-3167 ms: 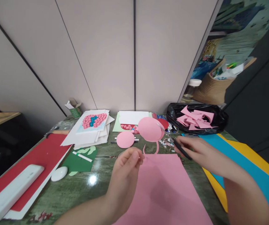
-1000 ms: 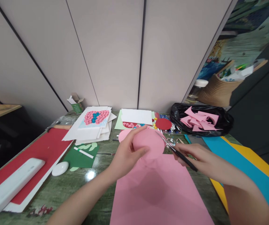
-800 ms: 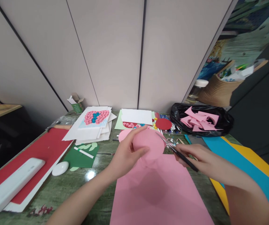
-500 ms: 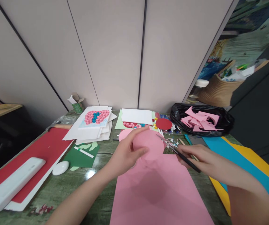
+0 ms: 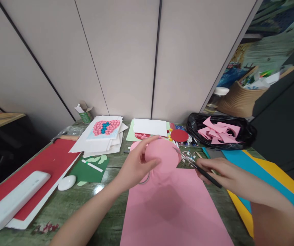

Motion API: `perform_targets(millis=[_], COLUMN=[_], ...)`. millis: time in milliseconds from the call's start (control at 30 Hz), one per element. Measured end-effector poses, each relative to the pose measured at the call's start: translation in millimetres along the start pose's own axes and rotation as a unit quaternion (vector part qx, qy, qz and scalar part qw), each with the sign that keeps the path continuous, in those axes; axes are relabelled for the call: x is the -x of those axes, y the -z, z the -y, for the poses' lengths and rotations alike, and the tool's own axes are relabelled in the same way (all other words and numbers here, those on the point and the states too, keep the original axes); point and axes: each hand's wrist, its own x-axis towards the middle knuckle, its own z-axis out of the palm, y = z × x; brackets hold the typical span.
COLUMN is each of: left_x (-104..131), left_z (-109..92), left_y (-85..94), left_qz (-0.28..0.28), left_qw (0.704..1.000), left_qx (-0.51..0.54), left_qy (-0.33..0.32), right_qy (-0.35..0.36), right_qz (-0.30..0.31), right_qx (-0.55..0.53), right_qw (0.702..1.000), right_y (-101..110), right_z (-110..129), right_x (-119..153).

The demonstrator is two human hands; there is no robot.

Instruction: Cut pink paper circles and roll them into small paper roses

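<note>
**Head view: two hands at a pink paper disc**

Head view shows the left hand pinching a pink paper disc at its near-left edge, thumb in front and fingers behind, so the disc is lifted above the surface. The right hand is clenched around the dark handles of a pair of scissors, whose thin blades point up and left and meet the disc's right edge; whether the blades are parted cannot be told.

Just below the disc lies a large pink sheet, flat on the surface and running toward the camera. Behind the disc a second pink circle peeks out, with a red circle and small white scraps near the scissor tips.

To the right of the sheet, blue paper overlaps yellow paper. Farther back on the right a black bag holds pink offcuts.

On the left lie a green sheet with a white pen, a white oval object, a red sheet with a long white device, and a stack of white papers topped by a heart of pink and blue dots.
</note>
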Motion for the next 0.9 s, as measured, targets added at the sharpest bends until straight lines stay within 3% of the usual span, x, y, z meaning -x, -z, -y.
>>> perform_targets(millis=[133,267,500,900], left_x=[-4,-6,-6,-3], left_z=[8,11,10,2], left_y=[-6.1,-7.9,-6.0,-1.2], left_qz=[-0.069,-0.087,-0.066,0.005], left_qw=[0.993,0.99,0.991,1.0], left_qx=[0.096,0.11,0.118,0.028], left_qy=[-0.012,-0.021,-0.011,0.003], right_qy=[-0.011,-0.014,-0.023,-0.037], right_qz=[0.014,0.004,0.01,0.024], right_qx=[-0.033,-0.058,-0.062,-0.064], right_qw=[0.999,0.998,0.998,0.997], right_y=[-5,-10,-11,-10], right_z=[8,11,10,16], right_x=[-7,-13,-14,-11])
